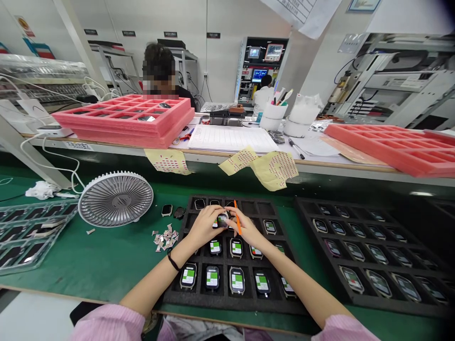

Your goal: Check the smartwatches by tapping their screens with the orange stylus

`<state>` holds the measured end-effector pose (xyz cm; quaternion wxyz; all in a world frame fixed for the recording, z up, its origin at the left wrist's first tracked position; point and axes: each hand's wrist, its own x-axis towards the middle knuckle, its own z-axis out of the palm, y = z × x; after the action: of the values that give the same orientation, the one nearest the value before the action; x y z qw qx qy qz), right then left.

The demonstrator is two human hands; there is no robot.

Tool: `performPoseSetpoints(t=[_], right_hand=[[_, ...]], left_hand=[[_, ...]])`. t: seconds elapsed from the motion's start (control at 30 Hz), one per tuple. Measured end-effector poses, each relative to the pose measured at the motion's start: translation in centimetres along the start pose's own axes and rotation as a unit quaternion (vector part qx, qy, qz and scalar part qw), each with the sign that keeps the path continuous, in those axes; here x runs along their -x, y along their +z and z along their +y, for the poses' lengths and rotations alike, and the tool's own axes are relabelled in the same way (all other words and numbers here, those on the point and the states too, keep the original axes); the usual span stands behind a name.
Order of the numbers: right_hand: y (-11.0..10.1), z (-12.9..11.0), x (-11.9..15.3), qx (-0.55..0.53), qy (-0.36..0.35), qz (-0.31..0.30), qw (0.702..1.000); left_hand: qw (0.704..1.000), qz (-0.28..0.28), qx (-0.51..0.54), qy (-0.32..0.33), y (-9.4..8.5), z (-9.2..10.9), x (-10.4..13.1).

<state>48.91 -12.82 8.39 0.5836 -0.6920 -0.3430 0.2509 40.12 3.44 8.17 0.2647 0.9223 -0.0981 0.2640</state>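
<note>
Over the back part of a black foam tray (pixel 199 302), both my hands meet at a smartwatch body (pixel 223 219). My left hand (pixel 205 223) is closed on its left side, fingers curled around it. My right hand (pixel 249 229) touches its right side, closed, with a thin orange stick-like tool (pixel 237 218) held upright between its fingers. My fingers partly hide the watch. Several other watch bodies, such as one lit watch (pixel 237 280), lie in the tray's compartments below my hands, many with white and green screens.
A grey round fan (pixel 115 199) stands left, near small loose pieces (pixel 166 237) and a loose watch (pixel 167 210). A clear tray (pixel 21 241) lies far left, a second black tray (pixel 359 296) right. Pink foam trays (pixel 124 130) sit on the shelf; a person (pixel 159 71) is behind.
</note>
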Motion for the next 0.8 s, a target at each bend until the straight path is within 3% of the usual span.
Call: performPoseSetpoints(t=[0.1,0.2,0.47,0.8], right_hand=[[-0.2,-0.4,0.0,-0.030,0.003,-0.005,1.000],[-0.5,-1.5,0.2,-0.111,0.011,-0.031,0.993],[-1.1,-2.5,0.5,-0.257,0.068,-0.129,0.955],[-0.9,-2.1,0.4,-0.291,0.066,-0.111,0.948]], left_hand=[[1.000,0.005,-0.002,0.016,-0.4,0.2,0.0],[0.997,0.043,0.054,0.033,-0.9,0.6,0.0],[0.990,0.080,0.105,0.045,-1.2,1.4,-0.2],[0.990,0.069,0.100,0.068,-1.0,1.3,-0.2]])
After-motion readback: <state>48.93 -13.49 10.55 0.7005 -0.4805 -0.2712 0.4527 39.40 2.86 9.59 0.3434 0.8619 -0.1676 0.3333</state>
